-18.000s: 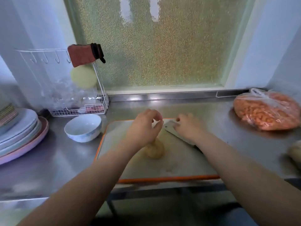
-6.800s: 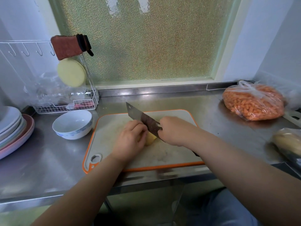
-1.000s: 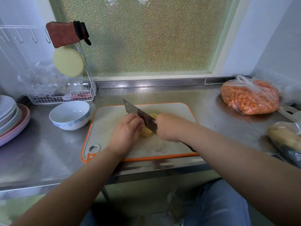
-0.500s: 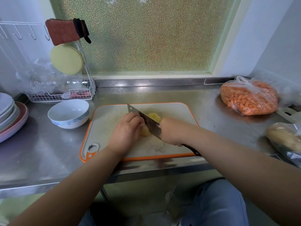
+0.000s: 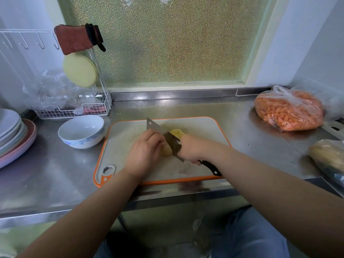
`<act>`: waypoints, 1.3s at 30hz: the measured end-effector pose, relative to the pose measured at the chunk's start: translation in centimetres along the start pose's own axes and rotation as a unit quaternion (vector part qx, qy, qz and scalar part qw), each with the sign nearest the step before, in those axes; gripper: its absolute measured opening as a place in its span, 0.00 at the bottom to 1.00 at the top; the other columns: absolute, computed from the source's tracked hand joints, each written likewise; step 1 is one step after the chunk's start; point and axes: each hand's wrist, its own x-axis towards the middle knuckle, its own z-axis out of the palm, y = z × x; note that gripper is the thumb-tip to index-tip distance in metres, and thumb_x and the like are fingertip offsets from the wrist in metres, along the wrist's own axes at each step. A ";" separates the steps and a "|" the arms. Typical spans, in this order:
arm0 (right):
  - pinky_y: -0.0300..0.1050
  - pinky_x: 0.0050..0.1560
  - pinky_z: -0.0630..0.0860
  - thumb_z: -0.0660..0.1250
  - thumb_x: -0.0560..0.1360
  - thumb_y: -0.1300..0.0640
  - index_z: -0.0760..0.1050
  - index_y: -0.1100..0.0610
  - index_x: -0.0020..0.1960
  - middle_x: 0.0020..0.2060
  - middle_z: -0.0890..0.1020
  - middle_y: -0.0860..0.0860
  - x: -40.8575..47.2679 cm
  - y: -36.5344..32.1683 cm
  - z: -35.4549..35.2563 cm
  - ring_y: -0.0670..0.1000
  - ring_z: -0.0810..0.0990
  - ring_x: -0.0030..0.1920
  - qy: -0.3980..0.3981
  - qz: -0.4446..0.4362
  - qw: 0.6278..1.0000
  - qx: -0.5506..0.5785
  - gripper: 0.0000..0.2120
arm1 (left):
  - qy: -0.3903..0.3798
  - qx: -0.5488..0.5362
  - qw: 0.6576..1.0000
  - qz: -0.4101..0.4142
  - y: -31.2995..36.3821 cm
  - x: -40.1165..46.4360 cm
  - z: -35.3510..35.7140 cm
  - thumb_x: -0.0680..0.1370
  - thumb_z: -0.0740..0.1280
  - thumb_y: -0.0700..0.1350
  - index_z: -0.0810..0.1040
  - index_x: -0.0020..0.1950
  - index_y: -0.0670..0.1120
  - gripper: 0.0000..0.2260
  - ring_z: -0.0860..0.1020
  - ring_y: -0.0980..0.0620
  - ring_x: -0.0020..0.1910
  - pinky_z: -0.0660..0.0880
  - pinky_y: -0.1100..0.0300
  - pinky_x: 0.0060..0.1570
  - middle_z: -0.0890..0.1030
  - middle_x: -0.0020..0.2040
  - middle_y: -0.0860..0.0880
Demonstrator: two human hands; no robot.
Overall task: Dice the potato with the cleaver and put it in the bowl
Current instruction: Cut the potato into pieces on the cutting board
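1. Stacked plates (image 5: 11, 131) sit at the far left of the steel counter (image 5: 55, 170).
2. A white bowl (image 5: 81, 131) stands beside the orange-rimmed cutting board (image 5: 201, 127); nothing shows inside it.
3. The left hand (image 5: 145, 151) curls over the potato (image 5: 166, 150).
4. The right hand (image 5: 193, 148) grips the cleaver (image 5: 163, 135), slices (image 5: 177, 133) behind it.
5. A bag of carrot pieces (image 5: 288, 110) lies far right.

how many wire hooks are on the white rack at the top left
4 hooks show: one cut by the left edge, then and one beside the red cloth. More may lie past the frame edge or behind the red cloth.
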 end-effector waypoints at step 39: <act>0.42 0.26 0.70 0.56 0.76 0.67 0.71 0.62 0.43 0.22 0.71 0.57 -2.2 -0.9 -1.5 0.54 0.71 0.21 0.077 -0.070 0.989 -0.110 0.06 | 0.014 0.015 1.000 0.013 0.2 0.1 0.2 0.74 0.63 0.42 0.79 0.41 0.42 0.07 0.72 0.49 0.42 0.67 0.60 0.42 0.78 0.42 0.45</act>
